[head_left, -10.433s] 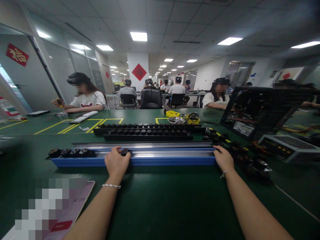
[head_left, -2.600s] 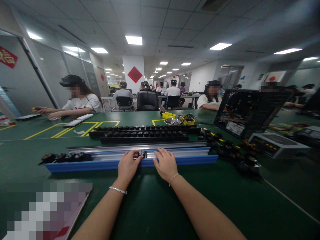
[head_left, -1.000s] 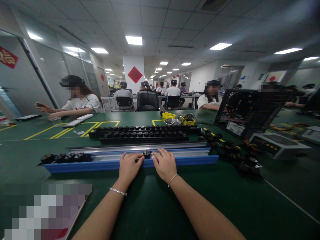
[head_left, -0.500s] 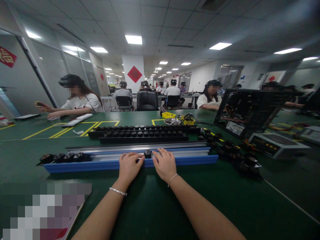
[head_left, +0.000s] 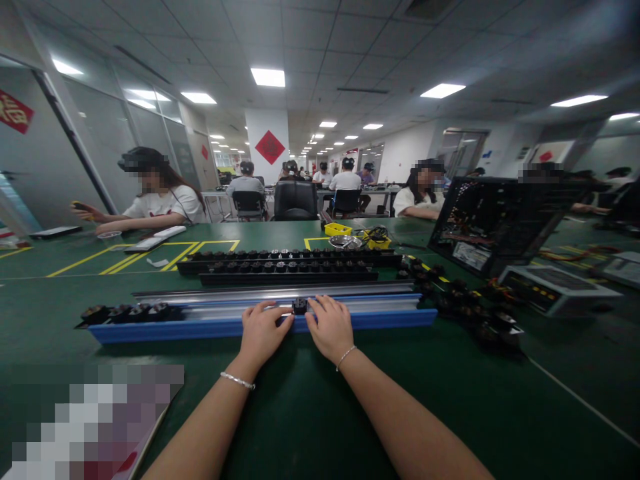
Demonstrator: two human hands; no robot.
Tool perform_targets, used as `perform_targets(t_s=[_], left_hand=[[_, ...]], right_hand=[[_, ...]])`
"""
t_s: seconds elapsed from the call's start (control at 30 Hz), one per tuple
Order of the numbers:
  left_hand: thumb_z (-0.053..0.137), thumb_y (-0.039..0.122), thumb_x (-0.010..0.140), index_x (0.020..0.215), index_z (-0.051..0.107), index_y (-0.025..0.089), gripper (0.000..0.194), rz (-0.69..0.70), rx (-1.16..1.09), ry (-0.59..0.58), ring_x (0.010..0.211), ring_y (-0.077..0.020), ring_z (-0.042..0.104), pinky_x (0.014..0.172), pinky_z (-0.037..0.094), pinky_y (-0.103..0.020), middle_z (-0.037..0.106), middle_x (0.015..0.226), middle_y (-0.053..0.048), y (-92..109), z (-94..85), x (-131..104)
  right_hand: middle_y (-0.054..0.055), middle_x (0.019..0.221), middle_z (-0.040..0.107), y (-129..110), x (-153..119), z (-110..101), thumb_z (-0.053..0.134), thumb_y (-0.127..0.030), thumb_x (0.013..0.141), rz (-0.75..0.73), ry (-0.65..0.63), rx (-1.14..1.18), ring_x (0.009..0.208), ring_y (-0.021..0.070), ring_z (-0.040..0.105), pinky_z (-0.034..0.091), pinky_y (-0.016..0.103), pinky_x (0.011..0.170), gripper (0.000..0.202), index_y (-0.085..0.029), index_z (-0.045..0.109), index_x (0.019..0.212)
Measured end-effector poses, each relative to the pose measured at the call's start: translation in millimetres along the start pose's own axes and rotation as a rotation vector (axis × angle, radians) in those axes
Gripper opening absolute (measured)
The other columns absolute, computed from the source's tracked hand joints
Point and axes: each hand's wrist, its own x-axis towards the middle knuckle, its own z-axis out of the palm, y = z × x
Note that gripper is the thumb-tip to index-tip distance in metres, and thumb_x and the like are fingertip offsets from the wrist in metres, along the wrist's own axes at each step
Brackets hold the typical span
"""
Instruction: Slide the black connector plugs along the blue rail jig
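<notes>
A long blue rail [head_left: 165,332] with a silvery channel lies across the table in front of me. In its channel, near the middle, sits a small black socket module [head_left: 299,306]. My left hand [head_left: 263,329] holds the module's left side, thumb and fingers curled over the rail. On the opposite side, my right hand [head_left: 332,327] grips it with bent fingers, thumb at the near rail wall. The fingertips partly hide where they meet the module. Several similar black modules [head_left: 140,312] sit at the rail's left end.
Behind the blue rail lie a dark rail [head_left: 225,291] and two black strips [head_left: 290,268] filled with modules. Loose modules [head_left: 460,293] are heaped at right, beside a metal power box [head_left: 555,291] and an open computer case [head_left: 500,223]. Co-workers sit farther off.
The black socket module has shifted slightly right along the channel, and my left hand has moved right with it. My right hand has hardly moved.
</notes>
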Motion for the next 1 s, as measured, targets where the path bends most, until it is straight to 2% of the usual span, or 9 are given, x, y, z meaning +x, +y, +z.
perform_targets(t_s=[0.4,1.0], left_hand=[[0.053,0.040,0.081,0.100,0.067,0.035,0.024,0.076,-0.005,-0.032,0.112,-0.0236,0.050,0.092,0.030,-0.045,0.069,0.103,-0.001,3.0,1.9,-0.3],[0.052,0.032,0.081,0.112,0.060,0.035,0.032,0.190,-0.029,-0.134,0.120,-0.0246,0.044,0.098,0.027,-0.048,0.067,0.112,0.001,2.7,4.0,-1.6]], right_hand=[[0.007,0.125,0.057,-2.9,2.5,-1.4,0.038,-0.046,0.088,0.056,-0.012,0.025,0.120,0.0207,0.044,0.025,0.037,0.100,0.044,-0.023,0.055,0.123],[0.006,0.115,0.063,-6.5,6.3,-3.6,0.048,-0.041,0.085,0.159,0.037,0.135,0.114,0.0200,0.050,0.026,0.036,0.098,0.035,-0.022,0.060,0.112]])
